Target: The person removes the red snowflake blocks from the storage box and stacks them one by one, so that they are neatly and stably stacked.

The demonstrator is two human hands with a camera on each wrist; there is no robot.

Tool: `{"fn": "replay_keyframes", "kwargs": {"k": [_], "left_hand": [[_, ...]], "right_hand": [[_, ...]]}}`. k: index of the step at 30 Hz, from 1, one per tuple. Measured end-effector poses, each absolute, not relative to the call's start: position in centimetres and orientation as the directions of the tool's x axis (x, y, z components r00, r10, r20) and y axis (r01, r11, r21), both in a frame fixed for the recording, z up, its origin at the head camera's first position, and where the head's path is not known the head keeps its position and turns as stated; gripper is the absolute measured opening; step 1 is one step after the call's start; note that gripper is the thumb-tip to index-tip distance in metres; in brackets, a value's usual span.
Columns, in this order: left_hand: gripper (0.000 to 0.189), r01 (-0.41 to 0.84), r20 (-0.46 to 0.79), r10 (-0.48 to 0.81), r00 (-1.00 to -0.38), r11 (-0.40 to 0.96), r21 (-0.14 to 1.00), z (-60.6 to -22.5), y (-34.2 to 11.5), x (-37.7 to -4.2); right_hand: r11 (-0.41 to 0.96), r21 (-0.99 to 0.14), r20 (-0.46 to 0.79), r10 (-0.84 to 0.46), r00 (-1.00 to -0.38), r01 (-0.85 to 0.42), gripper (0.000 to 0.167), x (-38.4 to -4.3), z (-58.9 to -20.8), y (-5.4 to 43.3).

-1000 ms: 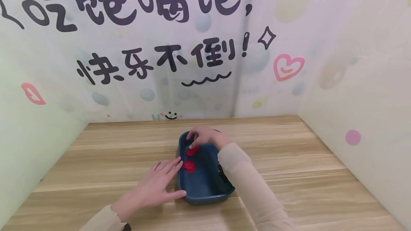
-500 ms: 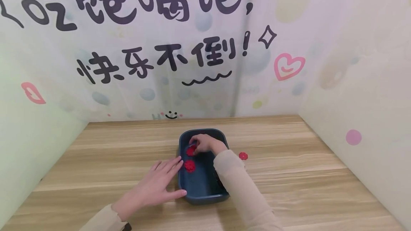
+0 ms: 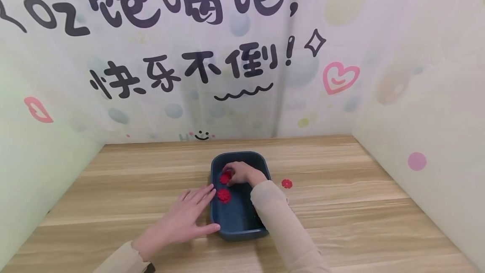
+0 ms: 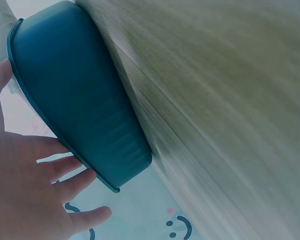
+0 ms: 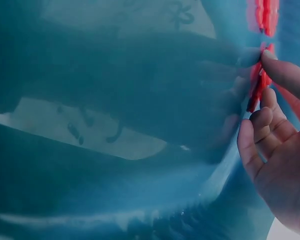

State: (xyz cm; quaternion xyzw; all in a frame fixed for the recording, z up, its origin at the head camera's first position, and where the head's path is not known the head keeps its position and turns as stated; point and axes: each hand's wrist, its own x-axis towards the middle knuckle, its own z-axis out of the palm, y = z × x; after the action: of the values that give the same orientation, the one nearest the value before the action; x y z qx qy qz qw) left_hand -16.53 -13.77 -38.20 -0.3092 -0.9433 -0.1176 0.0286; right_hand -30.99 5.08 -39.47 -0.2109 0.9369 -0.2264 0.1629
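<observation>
A dark blue tray (image 3: 242, 234) with raised walls stands on the wooden table. My left hand (image 3: 182, 218) has its fingers spread, fingertips and thumb touching the tray's left rim; the left wrist view shows the same hand (image 4: 30, 180) against the rim. Inside the tray, my right hand (image 3: 242, 172) pinches red flower-shaped discs (image 3: 225, 178) near the left wall. In the right wrist view, thumb and fingers close on these discs (image 5: 259, 92), which stand edge-on to the camera. More red discs (image 3: 224, 196) lie nearer to me, against the same wall.
A single red flower-shaped disc (image 3: 286, 183) lies on the table (image 3: 341, 205) right of the tray. The right sleeve (image 3: 278, 214) crosses the tray's right side and hides part of it. White printed walls (image 3: 242, 117) enclose the table at the back and sides.
My right hand has come down a little and its fingers now pinch the far red discs. The sleeve has shifted left, uncovering the disc on the table. My left hand stays put.
</observation>
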Motion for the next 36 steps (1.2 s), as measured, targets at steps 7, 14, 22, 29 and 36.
{"fn": "replay_keyframes", "kwargs": {"k": [7,14,22,29,36], "left_hand": [[0.082,0.594,0.128,0.58,-0.804,0.78,0.197,-38.24,-13.79,-16.54],[0.081,0.596,0.129,0.582,-0.803,0.779,0.195,-38.1,-13.8,-16.54],[0.081,0.605,0.137,0.589,-0.796,0.774,0.185,-38.13,-13.82,-16.53],[0.08,0.618,0.166,0.596,-0.786,0.764,0.186,-38.35,-13.75,-16.55],[0.081,0.597,0.136,0.582,-0.802,0.777,0.2,-38.33,-13.73,-16.54]], "right_hand": [[0.812,-0.484,-0.206,-0.468,-0.86,-0.326,0.044,-30.92,-39.65,4.9],[0.818,-0.458,-0.196,-0.473,-0.859,-0.347,0.04,-30.68,-39.34,4.8],[0.806,-0.475,-0.205,-0.491,-0.847,-0.352,0.037,-30.45,-39.33,4.64],[0.816,-0.451,-0.198,-0.486,-0.851,-0.362,0.035,-30.32,-39.32,4.68],[0.798,-0.46,-0.172,-0.51,-0.843,-0.389,0.032,-30.51,-38.87,4.93]]}}
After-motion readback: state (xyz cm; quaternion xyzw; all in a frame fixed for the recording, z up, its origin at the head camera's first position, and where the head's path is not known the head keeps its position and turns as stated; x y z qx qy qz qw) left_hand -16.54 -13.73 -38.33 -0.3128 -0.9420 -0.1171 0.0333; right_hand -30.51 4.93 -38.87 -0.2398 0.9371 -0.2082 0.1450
